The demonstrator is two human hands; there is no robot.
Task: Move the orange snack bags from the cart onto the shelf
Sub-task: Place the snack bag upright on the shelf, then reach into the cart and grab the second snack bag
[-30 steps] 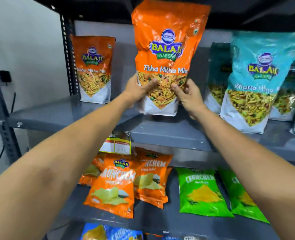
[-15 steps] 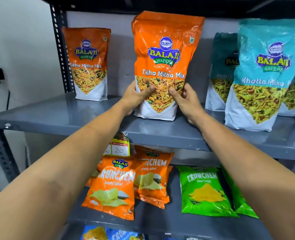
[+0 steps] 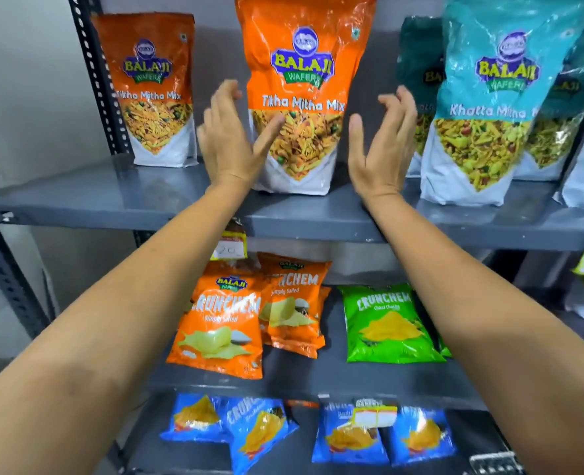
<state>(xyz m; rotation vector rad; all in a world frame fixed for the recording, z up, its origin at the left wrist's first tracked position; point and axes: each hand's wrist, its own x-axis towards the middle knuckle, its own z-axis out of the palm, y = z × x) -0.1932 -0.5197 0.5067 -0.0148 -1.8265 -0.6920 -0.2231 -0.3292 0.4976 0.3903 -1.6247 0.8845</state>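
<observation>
Orange snack bag [image 3: 300,97] upright on grey shelf [image 3: 112,197], between spread fingers of left hand [image 3: 227,138] and right hand [image 3: 379,142], neither gripping it

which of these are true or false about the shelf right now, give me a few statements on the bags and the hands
1. The middle orange Tikha Mitha Mix bag stands upright on the top shelf. True.
2. The left hand grips that bag. False: its fingers are spread open beside the bag.
3. The right hand is open, off the bag. True.
4. A teal Khatta Mitha bag stands to the right of the hands. True.
5. The green Crunchem bag is on the top shelf. False: it lies one shelf lower.
</observation>
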